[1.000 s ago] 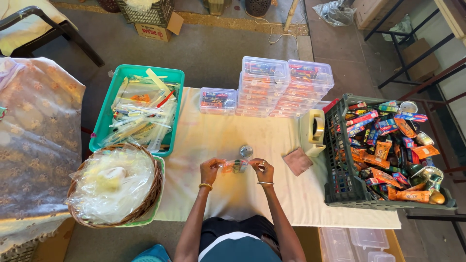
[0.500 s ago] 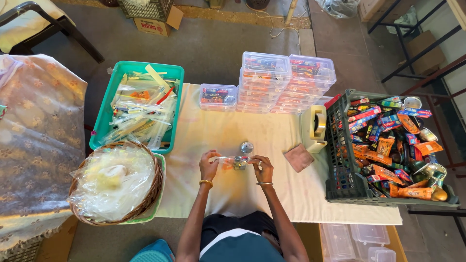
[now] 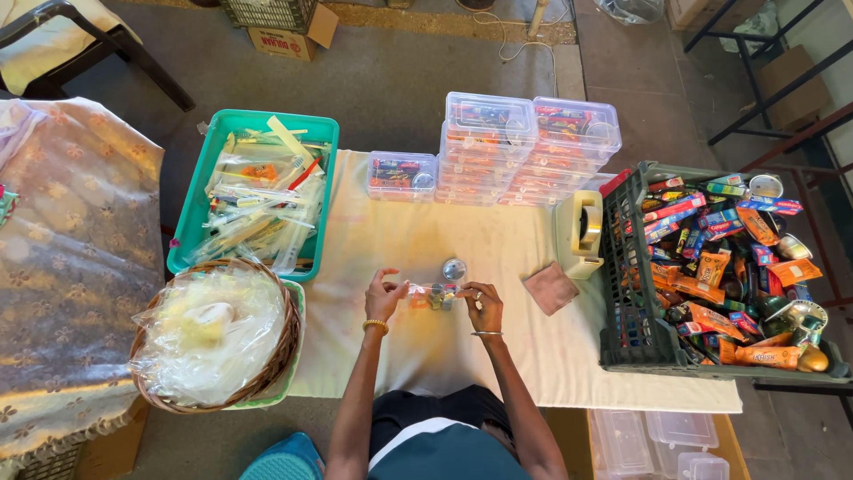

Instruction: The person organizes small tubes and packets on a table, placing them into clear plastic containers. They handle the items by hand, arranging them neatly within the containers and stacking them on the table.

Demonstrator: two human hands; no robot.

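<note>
Closest to me, my two forearms reach up from the bottom edge onto the cloth (image 3: 418, 347), a pale sheet covering the table. My left hand (image 3: 385, 296) has its fingers curled in, thumb and forefinger pinched on the left end of a small clear packet (image 3: 433, 296). My right hand (image 3: 481, 307) does the same on the packet's right end, fingers bent close, nearly closed around the edge. Both hands have hold of it, with a bangle on each wrist.

The packet sits between my hands, just above the cloth near the middle of the table. It is see-through, with orange and dark bits inside; I cannot tell what they are.

Just beyond it lies a small round silvery disc (image 3: 454, 268) on the cloth, near the packet but apart from it. To the right of my right hand lies a brownish square pad (image 3: 551, 288).

On my left, a wicker basket (image 3: 275, 364) holds crumpled clear plastic bags. Beyond it is a green tray (image 3: 191, 227) full of long clear-wrapped items. On my right stands a dark crate (image 3: 631, 329) heaped with bright wrappers, and a cream tape dispenser (image 3: 582, 233) sits just beside its left wall.

Farthest out, stacks of clear lidded boxes (image 3: 524, 151) stand at the table's far edge, with one box (image 3: 402, 175) alone to their left.
</note>
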